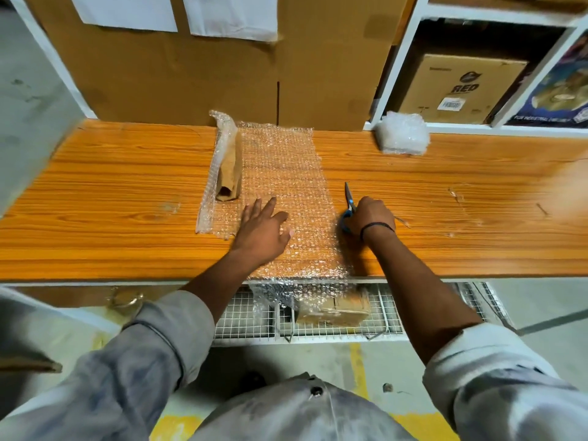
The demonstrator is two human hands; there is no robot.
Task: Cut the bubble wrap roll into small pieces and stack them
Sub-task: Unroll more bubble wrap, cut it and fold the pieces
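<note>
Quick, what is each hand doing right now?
Left hand: open, fingers spread, resting flat on the bubble wrap sheet.
Right hand: grips the handles of the blue scissors.

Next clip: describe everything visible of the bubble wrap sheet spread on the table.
The bubble wrap sheet is clear plastic covered in small bubbles, and the orange wood-grain table shows through it. It lies flat from the back of the table to the near edge, where it hangs over. Its left side wraps loosely round a flattened brown cardboard core. The left hand rests open on it near the front. The right hand, gripping blue-handled scissors, sits beside its right edge.
</note>
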